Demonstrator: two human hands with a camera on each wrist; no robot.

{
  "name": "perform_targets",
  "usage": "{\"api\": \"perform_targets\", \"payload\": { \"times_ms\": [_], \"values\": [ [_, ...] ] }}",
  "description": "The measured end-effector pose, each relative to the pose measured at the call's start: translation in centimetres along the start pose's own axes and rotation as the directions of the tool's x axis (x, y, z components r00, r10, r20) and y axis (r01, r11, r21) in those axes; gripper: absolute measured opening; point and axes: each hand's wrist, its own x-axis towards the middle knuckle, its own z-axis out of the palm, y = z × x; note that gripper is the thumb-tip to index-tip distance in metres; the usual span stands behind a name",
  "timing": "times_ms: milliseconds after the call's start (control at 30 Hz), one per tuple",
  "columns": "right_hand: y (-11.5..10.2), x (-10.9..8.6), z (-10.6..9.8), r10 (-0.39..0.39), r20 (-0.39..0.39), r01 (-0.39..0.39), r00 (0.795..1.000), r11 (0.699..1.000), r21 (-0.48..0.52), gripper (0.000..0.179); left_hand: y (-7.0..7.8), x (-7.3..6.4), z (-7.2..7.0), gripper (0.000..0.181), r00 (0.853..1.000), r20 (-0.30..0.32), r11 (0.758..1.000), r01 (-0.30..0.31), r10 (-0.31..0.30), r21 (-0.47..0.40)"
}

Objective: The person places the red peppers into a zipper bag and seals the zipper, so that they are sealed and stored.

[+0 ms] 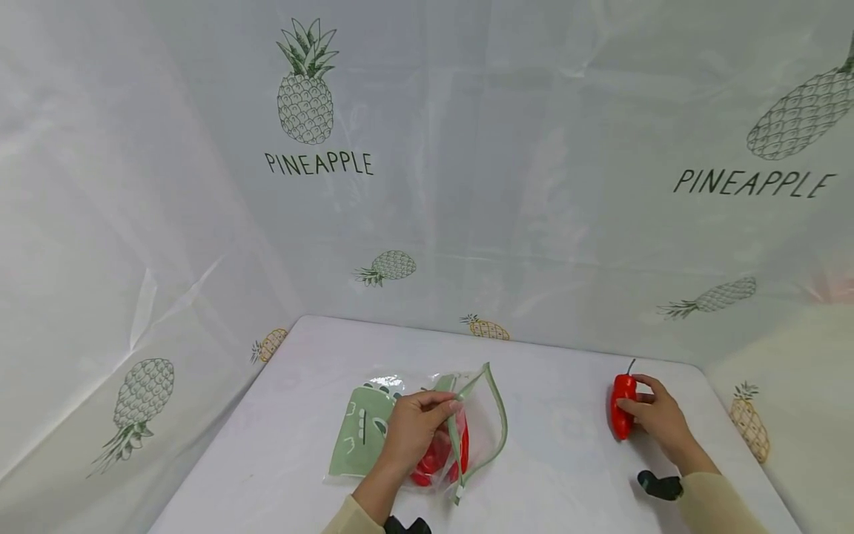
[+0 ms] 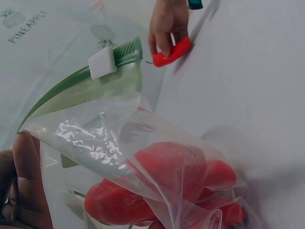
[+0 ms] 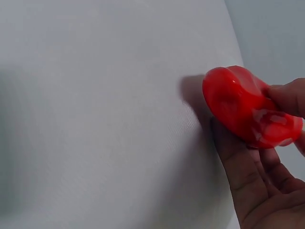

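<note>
My left hand (image 1: 409,432) pinches the rim of a clear zip bag (image 1: 360,437) with a green printed panel. The bag's green-edged mouth gapes toward the right, and a white slider (image 2: 102,63) sits on its zip strip in the left wrist view. Inside lie several red peppers (image 2: 119,202), seen through the plastic. Far to the right, my right hand (image 1: 662,426) grips a single red chili pepper (image 1: 623,406) between thumb and fingers, its thin stem pointing away from me. Whether that pepper touches the table cannot be told.
The white table (image 1: 554,445) stretches between the two hands. A pale curtain (image 1: 507,185) printed with pineapples hangs behind the table and along its sides. Dark wrist-worn devices (image 1: 659,486) show near both sleeves.
</note>
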Motion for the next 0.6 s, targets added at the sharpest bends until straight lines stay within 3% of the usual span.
{"api": "perform_targets", "payload": {
  "times_ms": [200,600],
  "values": [
    [-0.4,-0.8,1.2,-0.016,-0.034,0.015,0.999,1.0,-0.028,0.088,0.1,0.0,0.1,0.022,1.0,-0.009,1.0,-0.007,0.007,0.016],
    [-2.0,-2.9,3.4,-0.053,-0.019,0.054,0.998,0.998,0.022,0.087,0.6,0.0,0.1,0.022,1.0,-0.015,0.999,-0.016,0.016,0.048]
  ]
}}
